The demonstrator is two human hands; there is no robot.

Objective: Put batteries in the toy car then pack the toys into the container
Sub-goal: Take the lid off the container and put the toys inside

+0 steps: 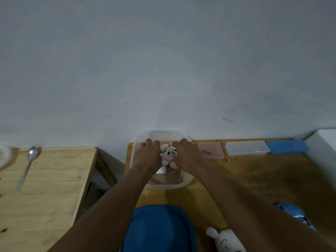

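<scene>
A clear plastic container (183,182) stands at the far edge of the darker table. Inside it lies a small pink panda plush (170,153) with a white tag below it. Both my hands reach into the container and flank the plush. My left hand (148,157) lies against its left side with fingers stretched toward the far wall. My right hand (187,157) curls its fingers over the plush's top right. The container's blue lid (160,228) lies near me. A white plush (225,240) and a blue toy (294,213) sit at the front right.
Pink (211,150), clear (246,147) and blue (288,146) flat boxes line the back right by the wall. A white block (323,153) stands at the far right. A separate lighter table (47,188) on the left carries a spoon (27,166), across a gap.
</scene>
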